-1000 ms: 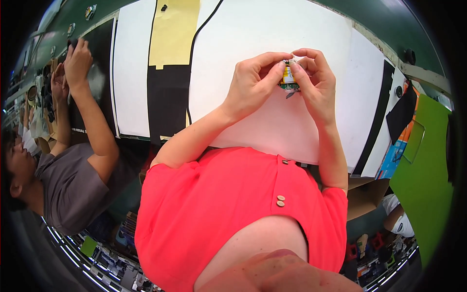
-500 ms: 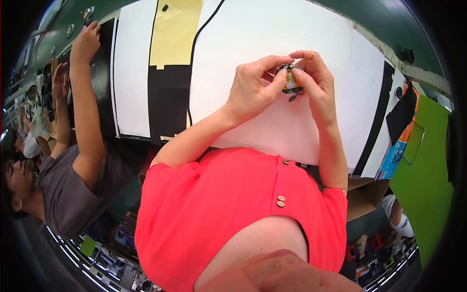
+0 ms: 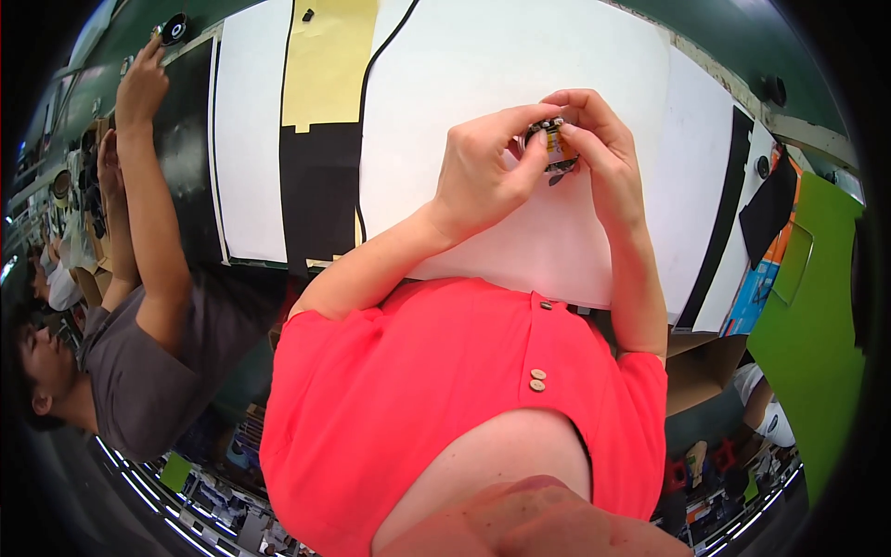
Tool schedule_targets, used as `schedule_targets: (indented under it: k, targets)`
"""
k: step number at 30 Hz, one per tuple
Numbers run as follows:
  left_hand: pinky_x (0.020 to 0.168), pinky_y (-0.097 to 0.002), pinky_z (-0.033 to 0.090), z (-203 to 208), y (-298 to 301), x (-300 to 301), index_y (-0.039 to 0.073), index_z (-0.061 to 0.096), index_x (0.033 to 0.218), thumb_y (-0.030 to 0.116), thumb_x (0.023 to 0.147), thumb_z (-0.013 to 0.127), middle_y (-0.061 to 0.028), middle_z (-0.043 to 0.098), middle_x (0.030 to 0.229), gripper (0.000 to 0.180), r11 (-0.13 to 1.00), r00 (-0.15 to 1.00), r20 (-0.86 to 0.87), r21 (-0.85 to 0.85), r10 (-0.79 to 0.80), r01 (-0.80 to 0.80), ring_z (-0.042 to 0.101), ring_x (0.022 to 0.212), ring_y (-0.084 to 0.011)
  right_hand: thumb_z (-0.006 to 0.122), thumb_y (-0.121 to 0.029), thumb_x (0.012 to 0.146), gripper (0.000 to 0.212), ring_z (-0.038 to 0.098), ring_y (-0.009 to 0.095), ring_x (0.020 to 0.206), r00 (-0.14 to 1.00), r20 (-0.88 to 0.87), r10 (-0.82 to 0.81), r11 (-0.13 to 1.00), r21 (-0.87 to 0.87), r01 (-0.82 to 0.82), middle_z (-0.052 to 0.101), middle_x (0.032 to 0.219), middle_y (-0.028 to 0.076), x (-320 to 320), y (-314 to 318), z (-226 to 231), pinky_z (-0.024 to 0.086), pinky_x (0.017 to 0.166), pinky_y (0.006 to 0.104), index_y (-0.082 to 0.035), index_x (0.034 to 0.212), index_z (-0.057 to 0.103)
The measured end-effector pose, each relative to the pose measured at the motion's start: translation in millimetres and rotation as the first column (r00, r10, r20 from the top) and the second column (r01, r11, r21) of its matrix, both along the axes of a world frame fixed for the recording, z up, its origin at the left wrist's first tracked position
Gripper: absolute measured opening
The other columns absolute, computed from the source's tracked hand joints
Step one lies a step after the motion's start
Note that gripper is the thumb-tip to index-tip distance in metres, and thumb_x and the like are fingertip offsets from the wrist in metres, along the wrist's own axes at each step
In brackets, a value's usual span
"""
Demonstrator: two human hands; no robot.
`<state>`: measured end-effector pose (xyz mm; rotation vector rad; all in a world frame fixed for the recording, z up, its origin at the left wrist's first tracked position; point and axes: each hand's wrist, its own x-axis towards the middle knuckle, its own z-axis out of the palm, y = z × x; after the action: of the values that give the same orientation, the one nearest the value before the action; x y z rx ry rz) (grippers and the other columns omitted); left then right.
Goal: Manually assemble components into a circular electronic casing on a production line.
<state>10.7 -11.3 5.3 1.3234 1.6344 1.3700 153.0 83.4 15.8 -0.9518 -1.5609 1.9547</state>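
Between both hands, above the white work surface (image 3: 445, 84), I hold a small round circuit board (image 3: 558, 154) with a yellow-and-silver part on its face. My left hand (image 3: 487, 162) grips its left edge, thumb on the face and fingers curled behind. My right hand (image 3: 603, 148) pinches the upper right edge between thumb and fingers. A small dark piece sticks out from the board's lower edge. The board's far side is hidden by my fingers.
A black cable (image 3: 369, 88) runs down the table beside a yellow sheet (image 3: 331, 65) and a black strip (image 3: 320, 186). To the left, a co-worker's hand (image 3: 142, 88) touches a round black part (image 3: 174, 30). A green panel (image 3: 807, 325) stands at the right.
The board has tilted slightly in my hands, and my right fingers have shifted a little. The co-worker's hand has moved left, and a round black part now shows by it.
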Motion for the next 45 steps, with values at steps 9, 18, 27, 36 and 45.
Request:
schedule_targets:
  k: [9, 18, 27, 36, 45]
  targets:
    - [0.079, -0.0262, 0.058, -4.2, 3.4, -5.8, 0.0, 0.071, 0.12, 0.0, 0.096, 0.057, -0.0075, 0.073, 0.111, 0.028, 0.994, 0.911, 0.412, -0.103, 0.014, 0.031, 0.07, 0.092, -0.0114, 0.052, -0.005, 0.098, 0.024, 0.06, 0.005, 0.083, 1.0, 0.007, 0.012, 0.998, 0.06, -0.013, 0.065, 0.091, 0.001, 1.7, -1.8, -3.8, 0.051, 0.072, 0.0213, -0.002, 0.12, 0.062]
    - [0.066, -0.0259, 0.058, -0.9, 5.6, -5.3, -0.003, 0.072, 0.112, 0.004, 0.09, 0.06, -0.0101, 0.076, 0.097, 0.026, 0.994, 0.961, 0.274, -0.108, 0.027, 0.002, 0.072, 0.081, -0.0136, 0.054, -0.005, 0.099, 0.022, 0.063, 0.007, 0.084, 1.0, -0.002, -0.007, 1.0, -0.015, 0.007, 0.067, 0.095, 0.002, 0.6, 0.6, -6.3, 0.053, 0.071, 0.0228, -0.001, 0.12, 0.061]
    - [0.078, -0.026, 0.057, 13.9, 11.5, -11.7, 0.003, 0.061, 0.135, 0.007, 0.101, 0.057, -0.0108, 0.071, 0.12, 0.035, 0.994, 0.959, 0.276, -0.105, 0.069, -0.041, 0.068, 0.1, -0.0131, 0.065, -0.006, 0.095, 0.031, 0.06, 0.006, 0.078, 0.987, 0.138, -0.08, 0.946, 0.322, 0.032, 0.063, 0.085, 0.001, -2.4, 46.6, 1.8, 0.05, 0.065, 0.0225, -0.002, 0.126, 0.063]
    - [0.082, -0.0266, 0.056, -6.0, 18.3, -23.4, 0.001, 0.066, 0.126, 0.002, 0.099, 0.056, -0.008, 0.073, 0.114, 0.03, 0.993, 0.99, 0.138, -0.121, 0.022, -0.005, 0.07, 0.097, -0.0134, 0.065, -0.029, 0.093, 0.036, 0.064, 0.027, 0.102, 0.657, 0.374, -0.655, 0.42, 0.902, -0.094, 0.071, 0.108, 0.011, 22.9, 308.6, -78.7, 0.05, 0.091, 0.0408, -0.01, 0.124, 0.068]
    - [0.076, -0.0245, 0.053, -9.1, 17.9, -30.2, -0.001, 0.07, 0.118, 0.0, 0.097, 0.055, -0.0069, 0.074, 0.106, 0.025, 0.988, 0.995, 0.08, -0.147, 0.06, -0.048, 0.067, 0.087, -0.0095, 0.074, -0.042, 0.089, 0.059, 0.052, 0.03, 0.131, 0.874, 0.387, -0.296, 0.207, 0.919, -0.337, 0.062, 0.136, 0.01, -106.1, 277.2, -53.2, 0.043, 0.108, 0.0481, -0.013, 0.138, 0.061]
